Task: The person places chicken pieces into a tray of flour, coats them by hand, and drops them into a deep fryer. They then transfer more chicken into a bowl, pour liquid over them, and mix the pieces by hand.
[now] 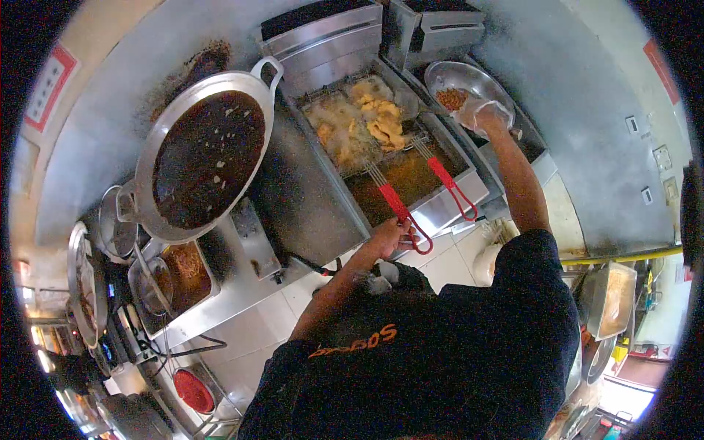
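Observation:
My left hand (391, 236) is wrapped near the loop end of a red fryer basket handle (391, 198). The wire frame of that basket runs up into the fryer (359, 218), where battered golden pieces (383, 121) float in foaming oil. A second red basket handle (443, 174) lies to the right, untouched. My right hand (484, 117), in a clear plastic glove, reaches into a metal bowl (506, 92) behind the fryer. Brown crumbly bits (452, 97) lie in that bowl beside the glove. The glove blurs the fingers of this hand.
A large two-handled pot (253, 82) of dark liquid stands on the left over the steel counter (308, 180). Below it are a rectangular pan (213, 282) with a strainer and a red tub (193, 390). Metal trays (614, 293) stand at the right.

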A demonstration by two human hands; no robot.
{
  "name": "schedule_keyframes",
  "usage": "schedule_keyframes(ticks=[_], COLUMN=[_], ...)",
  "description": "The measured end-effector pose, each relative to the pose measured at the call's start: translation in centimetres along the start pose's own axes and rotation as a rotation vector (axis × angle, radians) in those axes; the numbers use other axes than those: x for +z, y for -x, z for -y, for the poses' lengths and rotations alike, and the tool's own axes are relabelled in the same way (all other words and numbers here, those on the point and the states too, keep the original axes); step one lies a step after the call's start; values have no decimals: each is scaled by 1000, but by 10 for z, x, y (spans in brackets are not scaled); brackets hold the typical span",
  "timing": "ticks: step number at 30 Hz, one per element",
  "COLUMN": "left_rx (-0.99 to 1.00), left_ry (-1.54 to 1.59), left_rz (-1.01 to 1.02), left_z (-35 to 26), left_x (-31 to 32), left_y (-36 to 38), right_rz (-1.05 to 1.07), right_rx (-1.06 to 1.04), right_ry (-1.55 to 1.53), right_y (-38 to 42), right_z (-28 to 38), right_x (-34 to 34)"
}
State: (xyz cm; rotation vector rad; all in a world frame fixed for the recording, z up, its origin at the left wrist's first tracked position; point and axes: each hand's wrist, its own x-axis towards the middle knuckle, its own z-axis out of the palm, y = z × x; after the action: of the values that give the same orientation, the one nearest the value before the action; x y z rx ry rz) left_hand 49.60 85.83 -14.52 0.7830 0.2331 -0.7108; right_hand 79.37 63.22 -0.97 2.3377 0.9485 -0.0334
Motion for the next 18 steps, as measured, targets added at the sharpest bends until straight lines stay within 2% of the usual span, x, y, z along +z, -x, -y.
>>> schedule_keyframes(ticks=[2, 3, 4, 6, 7, 8, 10, 14, 16, 17, 18], left_rx=[8, 13, 11, -16, -3, -2, -17, -20, 15, 16, 34], left_ry=[10, 15, 18, 28, 62, 66, 43, 39, 63, 64, 93], left_rz=[-26, -49, -51, -11, -11, -11, -17, -26, -84, -81, -32], left_z=[-4, -5, -6, -6, -4, -2, 2, 0, -2, 0, 4], left_x=[6, 8, 8, 6, 5, 3, 0, 3, 7, 5, 0], left_y=[5, 8, 7, 5, 5, 2, -2, 1, 4, 1, -2], right_rz=[-556, -451, -448, -264, -366, -365, -232, -135, 103, -67, -64], right_rx=[474, 473, 469, 344, 429, 426, 386, 293, 168, 95, 94], right_ry=[-441, -321, -323, -426, -495, -494, -408, -300, -282, -158, -156], right_y=[12, 9, 21, 40, 33, 38, 47, 21, 6, -4, -10], right_z=[8, 5, 10, 20, 25, 34, 51, 75, 85, 88, 91], right_x=[-7, -14, -54, -110, -105, -126, -163, -136, -124, -90, -73])
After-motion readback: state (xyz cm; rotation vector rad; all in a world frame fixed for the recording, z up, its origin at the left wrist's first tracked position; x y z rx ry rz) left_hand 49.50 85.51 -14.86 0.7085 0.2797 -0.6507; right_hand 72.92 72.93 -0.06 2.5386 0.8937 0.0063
